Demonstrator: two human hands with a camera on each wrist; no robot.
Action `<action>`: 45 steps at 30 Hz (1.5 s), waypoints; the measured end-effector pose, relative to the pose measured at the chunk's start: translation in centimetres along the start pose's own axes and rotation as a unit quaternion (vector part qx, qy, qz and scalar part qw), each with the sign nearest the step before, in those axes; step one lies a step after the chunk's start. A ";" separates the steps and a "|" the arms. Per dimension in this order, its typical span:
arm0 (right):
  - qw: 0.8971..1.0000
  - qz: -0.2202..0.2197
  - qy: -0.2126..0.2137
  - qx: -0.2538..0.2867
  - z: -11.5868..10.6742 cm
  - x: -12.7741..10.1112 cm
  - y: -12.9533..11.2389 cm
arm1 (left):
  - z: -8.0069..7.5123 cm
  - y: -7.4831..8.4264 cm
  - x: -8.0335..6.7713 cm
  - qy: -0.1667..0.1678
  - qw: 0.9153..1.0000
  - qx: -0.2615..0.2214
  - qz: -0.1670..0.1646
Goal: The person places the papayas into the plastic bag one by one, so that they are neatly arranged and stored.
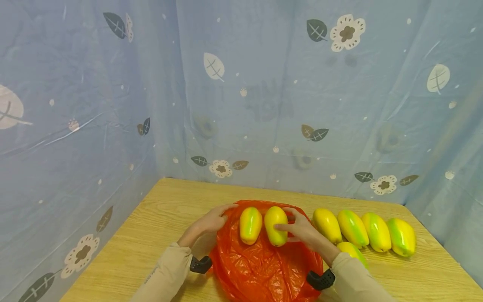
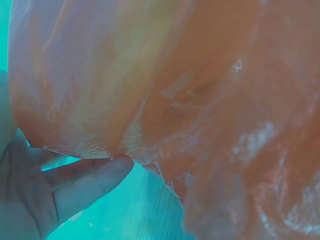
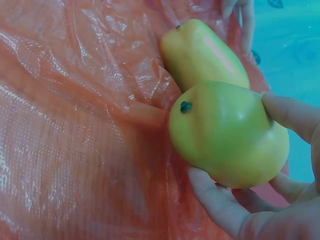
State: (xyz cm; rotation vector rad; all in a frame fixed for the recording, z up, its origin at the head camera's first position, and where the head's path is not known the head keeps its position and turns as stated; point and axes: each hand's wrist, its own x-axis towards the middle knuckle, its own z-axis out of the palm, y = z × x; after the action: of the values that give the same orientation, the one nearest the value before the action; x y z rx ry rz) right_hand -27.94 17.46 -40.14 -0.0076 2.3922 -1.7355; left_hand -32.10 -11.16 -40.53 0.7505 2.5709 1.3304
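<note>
A red plastic bag (image 1: 260,268) lies spread open on the wooden table. My left hand (image 1: 213,219) pinches its left rim; in the left wrist view the thumb (image 2: 95,187) lies against the bag's edge and part of the fingers is behind the film. With my right hand (image 1: 299,228) I grip a yellow-green papaya (image 1: 275,226) over the bag, thumb on one side and fingers on the other. Another papaya (image 1: 250,225) lies inside the bag, just left of the held one. In the right wrist view the held papaya (image 3: 225,135) partly covers it.
Several more papayas (image 1: 352,228) lie to the right of the bag, one (image 1: 352,253) nearer to my right forearm. The wooden table (image 1: 181,197) extends to the left and behind. A blue patterned curtain (image 1: 264,105) closes off the back and sides.
</note>
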 end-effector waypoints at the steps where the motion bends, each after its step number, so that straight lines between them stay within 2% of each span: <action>1: 1.000 0.000 0.002 0.000 0.2 0.1 0.1 | 0.0 0.0 0.0 -0.001 1.000 0.001 0.002; 12: 1.000 0.008 0.022 -0.019 1.7 0.9 0.1 | 0.0 0.0 0.0 -0.004 1.000 0.015 0.010; 27: 1.000 0.009 0.011 0.017 2.8 1.7 0.7 | 0.4 -0.3 0.0 -0.003 0.999 0.042 0.021; 38: 0.999 0.014 -0.016 0.032 3.1 1.5 0.6 | 0.5 0.0 -0.4 0.001 0.999 0.032 0.011; 45: 1.000 0.022 -0.012 0.004 3.0 1.3 0.8 | 0.6 -0.2 -0.6 0.001 0.999 0.037 0.018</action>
State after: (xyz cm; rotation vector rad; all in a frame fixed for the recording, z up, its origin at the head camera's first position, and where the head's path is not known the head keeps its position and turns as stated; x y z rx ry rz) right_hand -28.72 14.77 -42.00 0.0253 2.3507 -1.7164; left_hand -31.46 -11.10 -41.14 0.8111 2.6333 1.2515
